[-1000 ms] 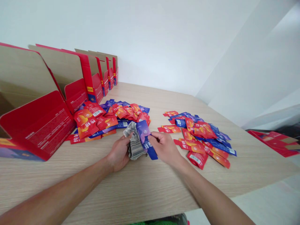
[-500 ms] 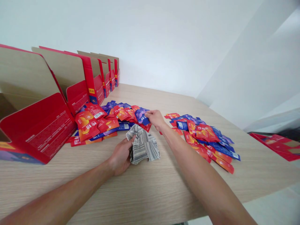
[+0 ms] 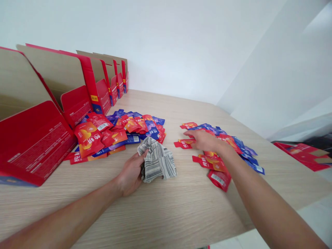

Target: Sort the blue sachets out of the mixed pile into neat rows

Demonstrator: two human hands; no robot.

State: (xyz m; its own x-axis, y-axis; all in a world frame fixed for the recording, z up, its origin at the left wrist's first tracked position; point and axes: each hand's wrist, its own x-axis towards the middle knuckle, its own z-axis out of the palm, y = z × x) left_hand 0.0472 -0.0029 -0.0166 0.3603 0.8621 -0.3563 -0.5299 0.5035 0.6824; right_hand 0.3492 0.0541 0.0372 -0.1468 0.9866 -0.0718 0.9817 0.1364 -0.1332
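My left hand (image 3: 132, 174) is closed on a crumpled grey striped cloth (image 3: 158, 160), which rests over the table. Just beyond the cloth lies the left heap of red-orange and blue-purple sachets (image 3: 89, 138). On its right end sits a blue sachet (image 3: 152, 131) with white lettering. My right hand (image 3: 203, 140) hovers over the right heap of sachets (image 3: 214, 160), index finger stretched out and nothing visible in it. Its fingers are above a red-orange sachet (image 3: 184, 143) at that heap's left edge. The hand and forearm cover part of the heap.
Open red cardboard boxes (image 3: 38, 138) stand in a row along the left side, flaps raised. A white wall (image 3: 176, 48) rises behind the wooden table (image 3: 160, 211). Off the table's right edge is a red printed carton (image 3: 303, 155).
My right hand wiped-side blue sachet went from beside the cloth onto the left heap and was let go. That hand then swung right over the other heap. My left hand kept the cloth.
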